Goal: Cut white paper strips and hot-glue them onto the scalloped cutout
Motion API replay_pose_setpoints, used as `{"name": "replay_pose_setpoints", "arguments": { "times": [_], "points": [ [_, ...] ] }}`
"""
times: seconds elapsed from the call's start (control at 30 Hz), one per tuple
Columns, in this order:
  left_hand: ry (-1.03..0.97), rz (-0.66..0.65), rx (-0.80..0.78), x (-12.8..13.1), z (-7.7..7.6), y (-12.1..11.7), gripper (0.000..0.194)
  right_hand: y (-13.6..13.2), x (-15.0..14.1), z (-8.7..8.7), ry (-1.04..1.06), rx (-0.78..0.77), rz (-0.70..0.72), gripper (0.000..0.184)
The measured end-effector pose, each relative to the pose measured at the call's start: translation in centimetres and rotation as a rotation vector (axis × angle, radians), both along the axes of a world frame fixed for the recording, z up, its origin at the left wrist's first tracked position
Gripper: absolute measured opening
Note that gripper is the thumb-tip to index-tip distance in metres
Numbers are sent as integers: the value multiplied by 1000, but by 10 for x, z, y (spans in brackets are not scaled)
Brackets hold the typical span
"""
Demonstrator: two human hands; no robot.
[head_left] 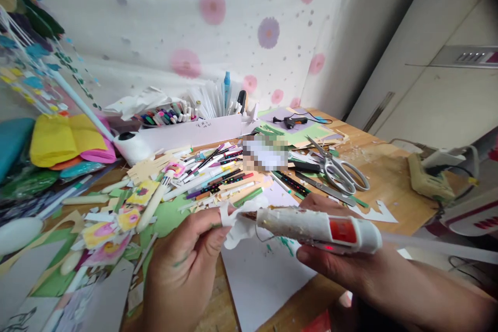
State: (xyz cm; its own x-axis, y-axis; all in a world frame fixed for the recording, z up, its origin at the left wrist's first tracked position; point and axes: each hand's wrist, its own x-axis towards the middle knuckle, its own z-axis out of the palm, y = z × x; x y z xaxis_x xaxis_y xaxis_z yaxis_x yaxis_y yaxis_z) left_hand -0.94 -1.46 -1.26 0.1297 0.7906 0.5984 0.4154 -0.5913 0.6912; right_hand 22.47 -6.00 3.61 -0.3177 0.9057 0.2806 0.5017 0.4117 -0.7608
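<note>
Between the thumb and fingers of my left hand (pixel 184 262) is pinched a white cut-out piece (pixel 237 233) with a wavy edge. My right hand (pixel 350 264) grips a white hot glue gun (pixel 299 223), whose grip is mostly hidden. A red light glows on its side and a clear glue stick (pixel 436 248) runs out of its back. The brown, stained nozzle points left and meets the white piece or sits right at it; I cannot tell if they touch. Below both hands lies a white sheet of paper (pixel 264 285) with green marks.
Pens and paper scraps (pixel 218 171) cover the table's middle. Scissors (pixel 338 168) and another, black glue gun (pixel 291 122) lie at the right. A white box of markers (pixel 187 132) stands at the back. Paper flowers (pixel 112 225) lie left; a power strip (pixel 430 179) is far right.
</note>
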Motion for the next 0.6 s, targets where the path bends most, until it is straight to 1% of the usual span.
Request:
{"name": "replay_pose_setpoints", "arguments": {
  "times": [0.03,0.1,0.23,0.3,0.43,0.53,0.6],
  "points": [
    [8,-6,45,-1,-1,0,18,-1,-1,3,-37,16,6,5],
    [23,-15,81,-3,-3,0,22,-2,-2,6,-118,50,22,8],
    [30,-24,102,-5,-4,-1,30,-3,-3,4,-236,173,45,12],
    [26,-29,111,-5,-4,-2,33,-4,-4,1,-251,233,45,13],
    [46,-45,141,-5,-2,-3,36,-3,-6,-2,-225,305,32,15],
    [58,-27,141,-5,-2,-4,36,-2,-8,0,-235,364,32,17],
    [50,-9,118,-6,-1,-4,36,-1,-9,4,-261,371,-5,18]
  ]
}}
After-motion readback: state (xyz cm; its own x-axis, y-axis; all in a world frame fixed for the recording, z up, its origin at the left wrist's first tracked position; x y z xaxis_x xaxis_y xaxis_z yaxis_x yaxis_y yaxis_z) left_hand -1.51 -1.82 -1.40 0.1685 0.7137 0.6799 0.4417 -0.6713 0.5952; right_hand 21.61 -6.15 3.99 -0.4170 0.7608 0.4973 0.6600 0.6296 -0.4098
